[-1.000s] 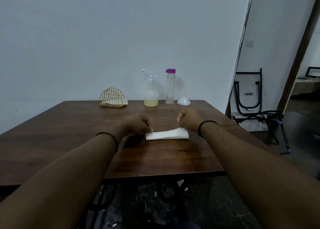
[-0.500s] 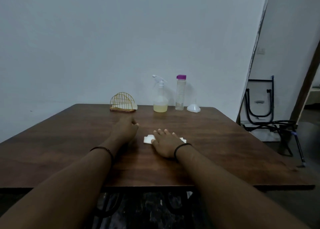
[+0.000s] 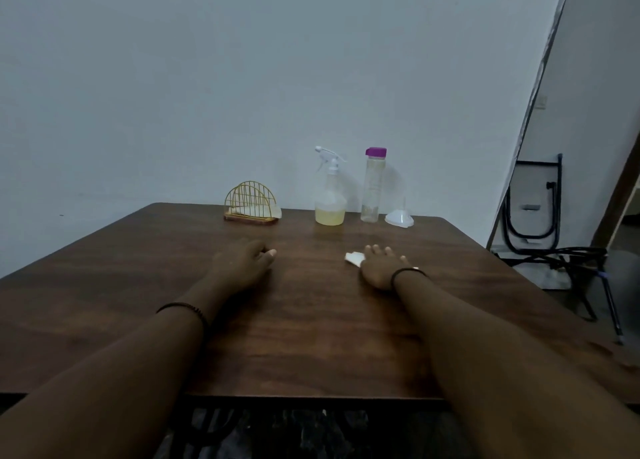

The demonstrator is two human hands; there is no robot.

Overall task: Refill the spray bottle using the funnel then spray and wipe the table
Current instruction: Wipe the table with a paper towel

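A clear spray bottle (image 3: 330,195) with a white trigger head and yellow liquid at its bottom stands at the far edge of the brown wooden table (image 3: 311,320). Right of it stands a tall clear bottle (image 3: 372,186) with a purple cap, then a white funnel (image 3: 399,218) resting mouth down. My right hand (image 3: 381,266) lies flat, palm down, on a folded white tissue (image 3: 354,258); only the tissue's left corner shows. My left hand (image 3: 242,264) rests on the table to the left, fingers loosely curled, holding nothing.
A gold wire napkin holder (image 3: 250,204) with white napkins stands at the far edge, left of the spray bottle. A white wall rises right behind the table. Black folded metal frames (image 3: 540,223) stand on the floor to the right.
Both hands first held the tissue by its ends. The left hand let go and rests on the table. The right hand went flat onto the tissue and slid it to the right.
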